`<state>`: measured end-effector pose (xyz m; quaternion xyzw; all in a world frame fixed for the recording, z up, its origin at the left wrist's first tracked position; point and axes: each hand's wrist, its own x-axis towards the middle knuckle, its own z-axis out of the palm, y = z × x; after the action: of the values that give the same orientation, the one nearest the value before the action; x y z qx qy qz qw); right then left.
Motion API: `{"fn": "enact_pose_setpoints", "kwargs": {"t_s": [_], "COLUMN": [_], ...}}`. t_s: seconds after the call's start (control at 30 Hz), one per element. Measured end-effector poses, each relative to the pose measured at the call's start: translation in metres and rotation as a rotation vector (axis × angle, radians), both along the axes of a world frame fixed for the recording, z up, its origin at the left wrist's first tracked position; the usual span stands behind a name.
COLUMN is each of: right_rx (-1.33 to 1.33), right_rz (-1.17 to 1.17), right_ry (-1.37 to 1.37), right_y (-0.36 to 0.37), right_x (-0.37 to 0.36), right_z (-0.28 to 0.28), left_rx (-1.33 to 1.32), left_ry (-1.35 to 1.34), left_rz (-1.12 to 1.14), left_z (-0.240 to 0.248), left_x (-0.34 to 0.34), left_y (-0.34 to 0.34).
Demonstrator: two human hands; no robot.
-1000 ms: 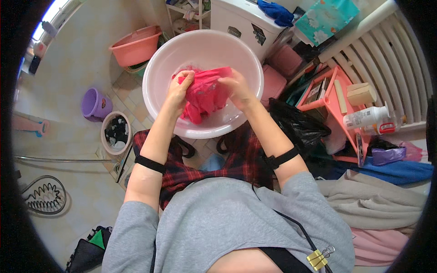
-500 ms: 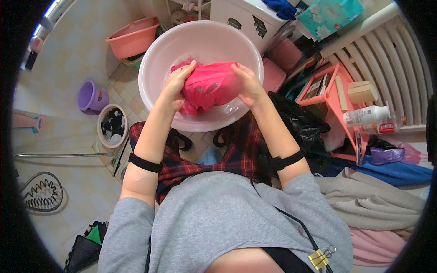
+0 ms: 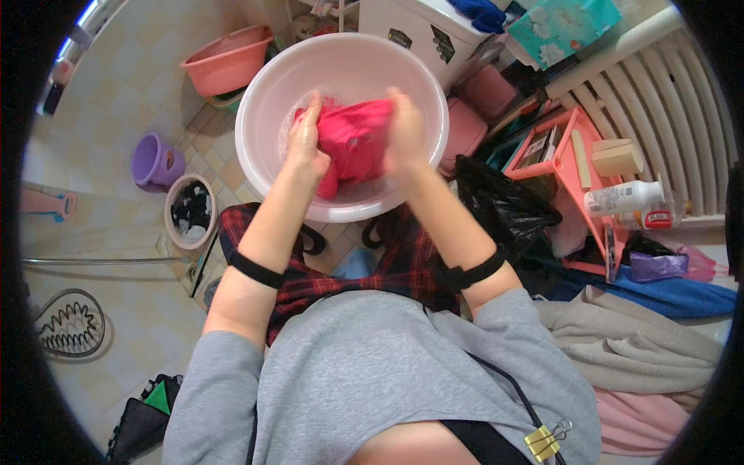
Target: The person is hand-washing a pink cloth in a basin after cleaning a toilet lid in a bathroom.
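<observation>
A wet red-pink garment is bunched between my two hands, inside a large white basin in front of me. My left hand grips its left side, thumb toward me and fingers pointing away. On the other side my right hand has hold of the cloth; motion smears its fingers. Suds and water show in the basin around the cloth. What kind of garment it is cannot be told from its folds.
Left of the basin are a purple bucket, a small tub of dark clothes and a salmon basin. To the right stand a black plastic bag, a coral rack and a radiator. Towels lie at the lower right.
My hands have come closer together, the right one moving left. The garment, stretched between them before, is now more bunched up.
</observation>
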<state>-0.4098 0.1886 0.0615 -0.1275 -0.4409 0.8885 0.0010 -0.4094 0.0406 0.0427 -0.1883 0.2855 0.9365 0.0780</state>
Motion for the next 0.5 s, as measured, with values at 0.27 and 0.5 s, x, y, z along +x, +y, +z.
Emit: {"fn": "enact_pose_setpoints", "kwargs": {"t_s": [0.27,0.5], "right_rx": [0.777,0.933], "right_rz": [-0.158,-0.113], "right_ry": [0.029,0.025], "right_y": [-0.042,-0.004], "right_x": [-0.004,-0.044], "right_z": [0.024,0.006], "left_rx": [-0.497,-0.455], "left_ry": [0.079,0.045], "left_rz": [0.039,-0.143], "left_z": [0.018,0.080], "left_x": [0.020,0.035], "left_y": [0.030,0.046]}}
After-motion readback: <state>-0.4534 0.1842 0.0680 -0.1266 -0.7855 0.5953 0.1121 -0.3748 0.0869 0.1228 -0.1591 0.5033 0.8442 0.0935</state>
